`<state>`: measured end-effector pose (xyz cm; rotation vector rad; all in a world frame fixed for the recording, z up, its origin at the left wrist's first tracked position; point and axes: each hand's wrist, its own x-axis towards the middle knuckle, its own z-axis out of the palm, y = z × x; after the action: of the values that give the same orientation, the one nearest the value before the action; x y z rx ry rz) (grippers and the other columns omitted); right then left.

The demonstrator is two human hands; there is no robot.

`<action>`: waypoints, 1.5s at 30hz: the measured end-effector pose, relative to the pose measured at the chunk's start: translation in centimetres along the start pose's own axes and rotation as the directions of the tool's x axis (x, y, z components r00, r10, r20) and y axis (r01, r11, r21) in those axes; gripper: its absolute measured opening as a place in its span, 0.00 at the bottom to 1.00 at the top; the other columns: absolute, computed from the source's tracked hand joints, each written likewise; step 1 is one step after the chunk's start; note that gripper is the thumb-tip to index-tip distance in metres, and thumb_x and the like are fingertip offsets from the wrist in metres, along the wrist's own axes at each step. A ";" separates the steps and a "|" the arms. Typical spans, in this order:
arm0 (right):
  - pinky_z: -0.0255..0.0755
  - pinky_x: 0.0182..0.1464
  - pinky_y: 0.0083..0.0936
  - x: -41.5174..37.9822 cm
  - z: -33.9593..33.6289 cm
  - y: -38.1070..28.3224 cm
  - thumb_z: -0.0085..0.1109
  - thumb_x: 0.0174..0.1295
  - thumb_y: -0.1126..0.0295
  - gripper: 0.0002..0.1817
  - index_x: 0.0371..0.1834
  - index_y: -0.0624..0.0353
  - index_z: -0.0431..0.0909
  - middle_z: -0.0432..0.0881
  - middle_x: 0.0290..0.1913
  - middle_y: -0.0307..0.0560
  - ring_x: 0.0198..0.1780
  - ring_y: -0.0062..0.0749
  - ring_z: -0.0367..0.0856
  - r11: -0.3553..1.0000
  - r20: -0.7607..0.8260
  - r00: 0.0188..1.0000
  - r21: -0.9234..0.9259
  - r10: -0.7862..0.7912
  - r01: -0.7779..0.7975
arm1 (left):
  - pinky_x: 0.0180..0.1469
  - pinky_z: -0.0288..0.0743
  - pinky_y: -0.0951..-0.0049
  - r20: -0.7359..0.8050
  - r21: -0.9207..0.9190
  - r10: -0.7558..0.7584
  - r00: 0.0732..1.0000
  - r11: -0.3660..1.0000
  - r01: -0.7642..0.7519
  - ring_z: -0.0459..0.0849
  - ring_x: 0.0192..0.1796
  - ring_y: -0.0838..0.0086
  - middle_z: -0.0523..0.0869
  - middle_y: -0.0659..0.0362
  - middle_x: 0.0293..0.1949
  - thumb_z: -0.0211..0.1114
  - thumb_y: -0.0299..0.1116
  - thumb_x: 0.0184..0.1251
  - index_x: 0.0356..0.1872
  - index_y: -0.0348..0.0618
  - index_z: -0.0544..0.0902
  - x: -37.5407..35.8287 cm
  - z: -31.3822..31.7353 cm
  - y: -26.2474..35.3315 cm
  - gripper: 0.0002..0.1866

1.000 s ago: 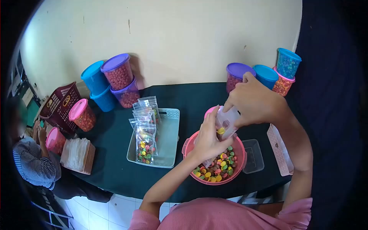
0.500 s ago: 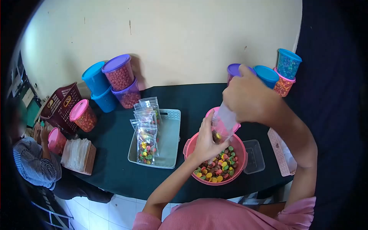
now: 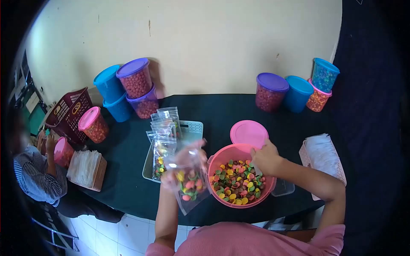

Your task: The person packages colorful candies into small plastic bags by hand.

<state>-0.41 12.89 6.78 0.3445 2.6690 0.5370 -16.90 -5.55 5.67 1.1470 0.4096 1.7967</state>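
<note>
Clear bag (image 3: 190, 185), over the pink bowl (image 3: 239, 206) a moment ago, has moved off it, apparently filled, and is pinched in the blurred left hand (image 3: 188, 150), bowl just right of that grip, while the right hand (image 3: 266, 159) is at the far rim side, its hold unclear.

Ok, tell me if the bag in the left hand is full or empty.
Partly filled: yellow, green and pink pieces show through the clear plastic of the bag. Whether its top is sealed, I cannot tell.
</note>
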 end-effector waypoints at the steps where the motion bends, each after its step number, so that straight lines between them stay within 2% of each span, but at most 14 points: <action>1: 0.51 0.51 0.37 0.4 0.4 -0.3 0.55 0.49 0.60 0.10 0.31 0.50 0.81 0.81 0.28 0.37 0.38 0.30 0.77 0.998 0.145 0.989 -0.045 -0.035 0.042 | 0.45 0.69 0.77 0.088 0.064 -0.096 0.991 0.994 0.091 0.74 0.42 0.69 0.71 0.52 0.44 0.65 0.53 0.37 0.60 0.31 0.55 -0.7 -1.2 -0.9 0.50; 8: 0.53 0.48 0.33 2.1 2.0 -3.1 0.53 0.48 0.65 0.07 0.27 0.47 0.81 0.78 0.28 0.34 0.41 0.29 0.72 0.905 0.043 0.999 -0.424 -0.008 0.026 | 0.47 0.68 0.75 -0.163 0.055 -0.363 0.917 0.925 0.376 0.75 0.43 0.70 0.73 0.53 0.47 0.61 0.64 0.40 0.58 0.33 0.60 -4.3 -0.9 -4.9 0.50; 10: 0.53 0.49 0.31 2.6 3.1 -2.9 0.52 0.49 0.66 0.07 0.28 0.46 0.81 0.77 0.28 0.34 0.41 0.28 0.71 0.895 -0.466 0.885 -0.391 0.010 -0.216 | 0.44 0.70 0.75 -0.205 0.053 -0.350 0.914 0.929 0.367 0.75 0.43 0.71 0.74 0.54 0.46 0.55 0.68 0.45 0.58 0.36 0.60 -4.9 -1.6 -5.3 0.48; 11: 0.53 0.49 0.31 2.7 3.3 -2.6 0.52 0.49 0.66 0.07 0.28 0.46 0.81 0.77 0.28 0.34 0.41 0.28 0.71 0.893 -0.465 0.885 -0.397 0.003 -0.211 | 0.44 0.70 0.75 -0.209 0.050 -0.343 0.916 0.931 0.361 0.75 0.43 0.71 0.74 0.54 0.46 0.55 0.68 0.45 0.58 0.36 0.60 -5.0 -1.5 -5.4 0.48; 13: 0.54 0.49 0.30 2.5 2.4 -2.2 0.52 0.49 0.66 0.08 0.30 0.48 0.81 0.77 0.30 0.36 0.42 0.30 0.70 0.952 -0.027 0.997 -0.295 0.075 -0.079 | 0.42 0.72 0.75 -0.332 -0.031 -0.416 0.846 0.902 0.431 0.75 0.43 0.71 0.74 0.54 0.45 0.55 0.68 0.45 0.58 0.38 0.60 -5.1 -1.1 -5.1 0.47; 17: 0.55 0.48 0.30 1.0 1.8 -2.4 0.52 0.48 0.65 0.10 0.33 0.49 0.80 0.77 0.32 0.38 0.45 0.32 0.69 0.949 0.023 1.000 -0.316 0.017 -0.009 | 0.43 0.72 0.73 -0.269 0.001 -0.386 0.882 0.916 0.401 0.76 0.42 0.70 0.75 0.54 0.45 0.54 0.68 0.45 0.59 0.39 0.60 -6.1 -2.7 -6.2 0.47; 20: 0.55 0.49 0.30 0.8 3.8 -3.5 0.53 0.48 0.65 0.10 0.34 0.49 0.79 0.76 0.33 0.38 0.46 0.32 0.68 0.917 -0.035 0.999 -0.399 -0.004 -0.010 | 0.42 0.72 0.72 -0.475 0.018 -0.387 0.790 0.894 0.448 0.76 0.42 0.70 0.75 0.54 0.44 0.53 0.69 0.45 0.58 0.39 0.61 -6.3 -1.8 -6.0 0.47; 23: 0.52 0.52 0.30 1.5 5.3 -4.0 0.52 0.51 0.68 0.09 0.33 0.49 0.81 0.78 0.31 0.32 0.45 0.32 0.69 0.926 -0.423 0.905 -0.323 0.043 -0.195 | 0.35 0.73 0.71 -0.460 -0.003 -0.423 0.781 0.880 0.475 0.76 0.36 0.71 0.76 0.55 0.42 0.53 0.71 0.42 0.58 0.42 0.62 -6.8 -1.2 -5.7 0.48; 29: 0.52 0.50 0.31 1.6 2.5 -2.0 0.53 0.50 0.59 0.13 0.35 0.52 0.79 0.79 0.27 0.35 0.45 0.30 0.69 0.962 0.067 0.995 -0.258 -0.073 0.088 | 0.26 0.72 0.74 -0.575 -0.012 -0.468 0.671 0.825 0.565 0.75 0.29 0.71 0.75 0.57 0.38 0.51 0.75 0.36 0.61 0.47 0.58 -6.5 0.1 -5.0 0.53; 31: 0.51 0.49 0.32 2.1 3.9 -2.0 0.55 0.48 0.58 0.14 0.35 0.51 0.78 0.79 0.26 0.34 0.44 0.27 0.69 0.915 0.252 0.964 -0.365 -0.082 0.173 | 0.41 0.74 0.69 -0.641 0.070 -0.457 0.616 0.764 0.641 0.77 0.40 0.69 0.76 0.55 0.45 0.27 0.68 0.58 0.60 0.45 0.63 -6.6 0.2 -5.1 0.41; 35: 0.51 0.47 0.33 1.8 3.7 -2.2 0.58 0.45 0.56 0.16 0.36 0.50 0.78 0.79 0.26 0.33 0.42 0.26 0.69 0.906 0.038 0.995 -0.410 -0.094 0.101 | 0.38 0.74 0.69 -0.559 0.226 -0.347 0.754 0.811 0.540 0.77 0.37 0.69 0.77 0.55 0.44 0.32 0.71 0.54 0.61 0.46 0.62 -5.7 0.8 -4.7 0.43; 37: 0.50 0.50 0.33 2.5 3.5 -1.0 0.62 0.41 0.54 0.20 0.40 0.45 0.78 0.80 0.29 0.34 0.44 0.27 0.70 0.986 0.123 0.991 -0.152 -0.056 0.075 | 0.36 0.72 0.75 -0.512 0.058 -0.486 0.708 0.803 0.593 0.75 0.37 0.72 0.75 0.56 0.42 0.51 0.77 0.35 0.60 0.43 0.58 -5.7 1.0 -4.1 0.55; 41: 0.46 0.56 0.36 1.7 2.4 0.2 0.61 0.41 0.55 0.16 0.35 0.44 0.80 0.80 0.37 0.35 0.47 0.27 0.72 0.994 0.188 0.978 -0.037 -0.091 0.100 | 0.41 0.70 0.75 -0.489 0.087 -0.457 0.743 0.822 0.562 0.74 0.41 0.72 0.75 0.57 0.43 0.51 0.76 0.36 0.60 0.42 0.60 -6.4 -0.3 -5.2 0.54; 45: 0.47 0.56 0.39 1.5 3.0 0.3 0.66 0.34 0.53 0.31 0.47 0.43 0.72 0.79 0.39 0.37 0.49 0.31 0.72 0.993 0.200 0.973 0.036 -0.115 0.110 | 0.45 0.70 0.72 -0.566 0.070 -0.446 0.694 0.812 0.580 0.75 0.44 0.70 0.74 0.56 0.47 0.46 0.75 0.42 0.61 0.43 0.59 -6.8 -0.8 -5.8 0.51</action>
<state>-0.44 14.55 3.89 0.2390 2.4832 0.4115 -13.68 -8.16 -2.27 0.5666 1.1952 1.5365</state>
